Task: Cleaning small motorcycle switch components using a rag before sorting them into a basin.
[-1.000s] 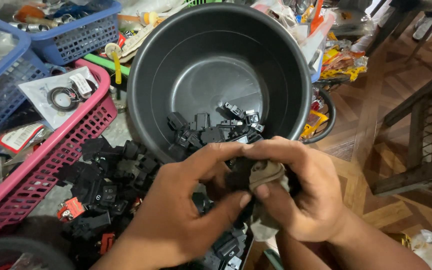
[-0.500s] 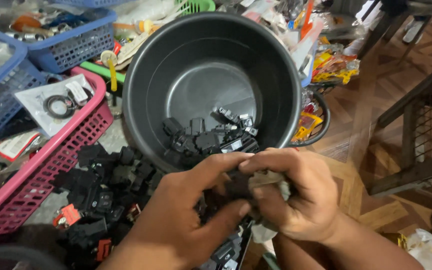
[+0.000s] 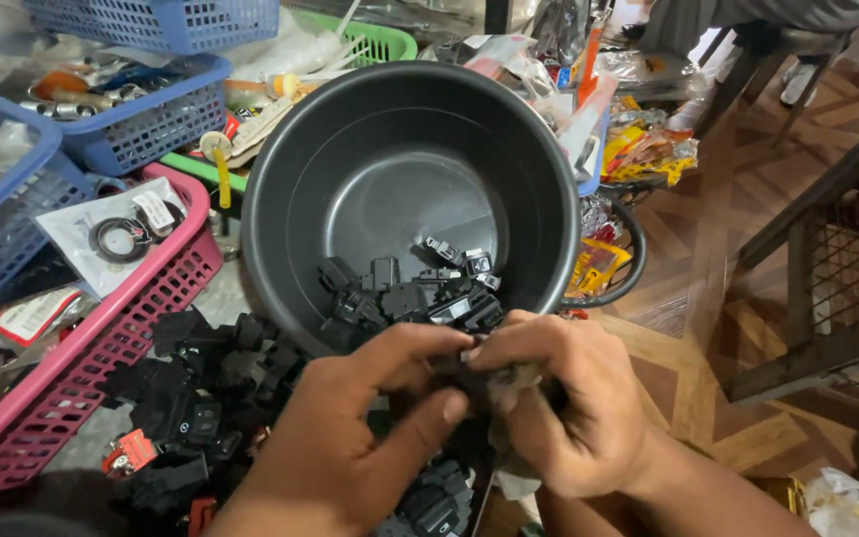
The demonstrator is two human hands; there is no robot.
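Filling slowly, the big black tub (image 3: 350, 159) holds just a small cluster of black switches (image 3: 420, 293) at its near wall, while a far larger heap of switches (image 3: 211, 388) waits on the floor to its left, beside the pink basket (image 3: 62, 388). Both hands meet in front: left hand (image 3: 350, 447) and right hand (image 3: 569, 418), each grip pinching one small black part (image 3: 454, 366) with a rag (mostly hidden). Against half a second ago, the hands sit much the same, the view slightly shifted.
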